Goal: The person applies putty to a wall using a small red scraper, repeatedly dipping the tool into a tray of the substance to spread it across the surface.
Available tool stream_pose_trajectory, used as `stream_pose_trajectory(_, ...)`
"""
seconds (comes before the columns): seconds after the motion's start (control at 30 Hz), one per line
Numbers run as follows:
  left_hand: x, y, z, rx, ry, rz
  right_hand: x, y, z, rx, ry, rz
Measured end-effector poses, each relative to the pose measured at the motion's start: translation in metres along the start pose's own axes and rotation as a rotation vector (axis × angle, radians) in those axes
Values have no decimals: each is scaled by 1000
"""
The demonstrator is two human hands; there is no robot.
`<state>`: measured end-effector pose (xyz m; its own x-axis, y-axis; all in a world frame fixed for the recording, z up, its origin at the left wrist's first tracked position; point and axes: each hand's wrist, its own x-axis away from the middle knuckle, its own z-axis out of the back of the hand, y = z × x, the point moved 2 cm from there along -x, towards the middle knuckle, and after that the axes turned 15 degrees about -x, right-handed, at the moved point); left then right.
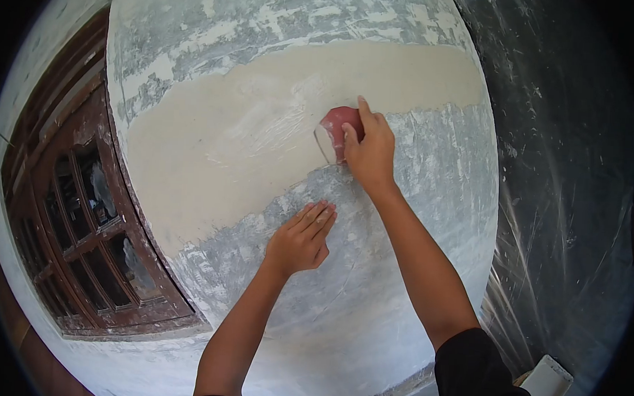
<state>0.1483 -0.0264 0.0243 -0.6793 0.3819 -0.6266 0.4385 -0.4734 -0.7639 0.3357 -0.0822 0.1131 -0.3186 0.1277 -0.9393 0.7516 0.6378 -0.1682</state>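
Scraper [343, 123] at the lower edge of the cream coat [192, 143], right of its middle, pinched between thumb and fingers of the right hand [372, 152]. The left hand [299, 241], fingers straight and close together with nothing visible in it, lies just below the coat; whether it touches the wall [420, 181] cannot be told. Uneven pressure on one blade corner could score the coat; an upward slip of the left hand could smear its ragged lower margin.
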Motion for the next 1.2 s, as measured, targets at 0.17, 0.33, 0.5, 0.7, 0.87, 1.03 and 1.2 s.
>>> stream_pose_trajectory(0.17, 0, 0, -2, -21, -19, -11, -6, -4, 33, 69, 140, 5)
stream_pose_trajectory(0.33, 3, 0, 0, 2, -47, 13, 34, -45, -40, -199, -225, 110)
stream_pose_trajectory(0.5, 1, 0, -2, -13, -25, -15, 8, 10, 30, 93, 113, 13)
stream_pose_trajectory(0.7, 4, 0, -2, -51, -31, -77, 29, -46, -7, -133, 14, 74)
stream_pose_trajectory(0.87, 13, -1, -7, 46, -174, -84, 48, -48, -40, -164, -149, 65)
stream_pose_trajectory(1.03, 8, 2, -8, -21, -20, -111, 23, 15, 49, 160, 230, -88)
stream_pose_trajectory(1.2, 5, 2, -3, -8, -20, -102, 34, -41, -8, -130, 13, 29)
